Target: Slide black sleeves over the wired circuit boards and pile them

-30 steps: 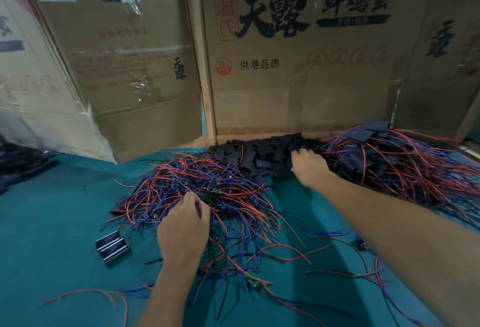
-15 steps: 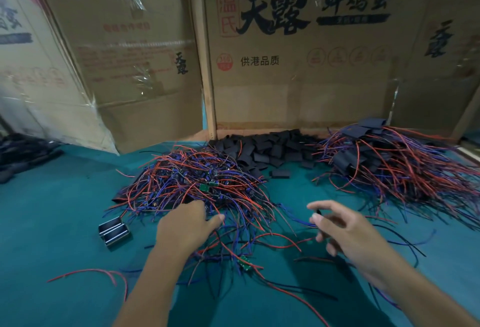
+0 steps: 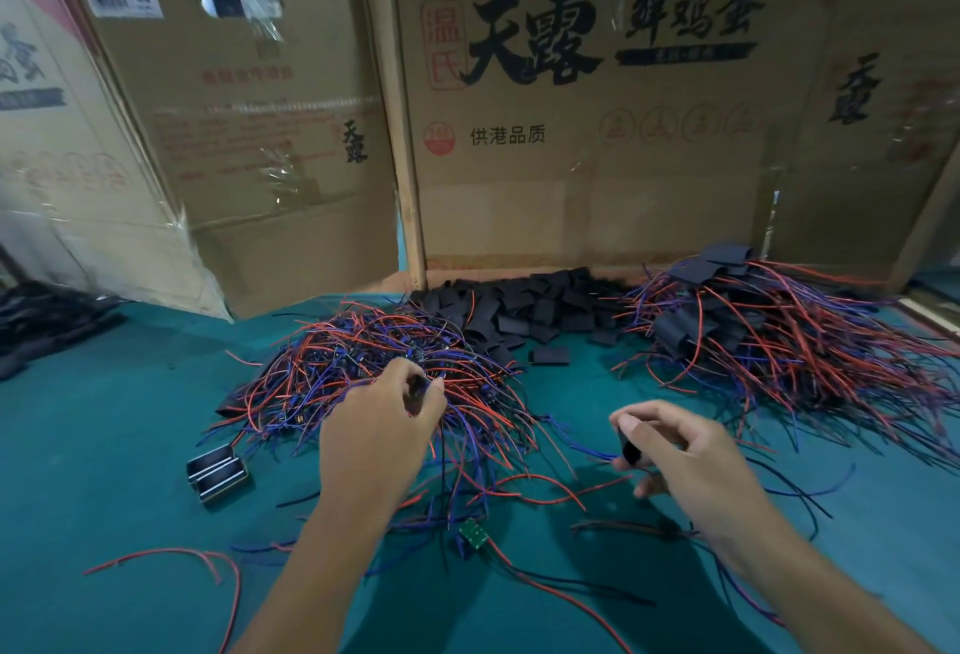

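Hands (image 3: 382, 425) amid wires (image 3: 363, 367), cardboard boxes (image 3: 597, 134) behind

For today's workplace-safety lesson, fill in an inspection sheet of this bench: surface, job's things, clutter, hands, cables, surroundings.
Surface: green mat.
Job's things: unsleeved wired boards pile; loose black sleeves heap; sleeved boards pile.
Clutter: metal clips; stray green circuit board.
Hands: left hand grips something dark in the wire pile; right hand pinches a black sleeve.
Cables: stray red wire.
Surroundings: cardboard boxes behind.
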